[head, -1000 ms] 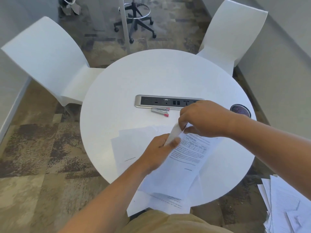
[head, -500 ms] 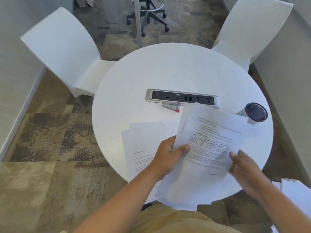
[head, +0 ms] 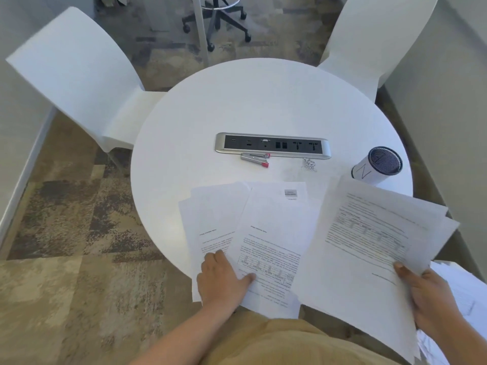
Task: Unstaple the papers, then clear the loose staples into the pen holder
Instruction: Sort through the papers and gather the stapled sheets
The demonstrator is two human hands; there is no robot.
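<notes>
My right hand (head: 432,299) grips the near corner of a bundle of printed papers (head: 369,246), held off the right side of the round white table (head: 263,101). My left hand (head: 224,280) rests flat with fingers spread on loose printed sheets (head: 263,233) lying at the table's near edge. A silver staple remover with red tips (head: 255,159) lies in front of the socket strip. A small pile of loose staples (head: 308,164) sits to its right. The pen holder (head: 376,165), a white cylinder with a dark mesh inside, stands at the table's right edge.
A silver socket strip (head: 272,146) is set into the table's middle. White chairs stand at far left (head: 79,69) and far right (head: 374,43). More papers (head: 461,299) lie low on my right. An office stool base (head: 218,22) stands beyond the table.
My right hand has carried the top bundle of papers rightward off the stack. My left hand let go of it and now lies flat on the sheets left on the table.
</notes>
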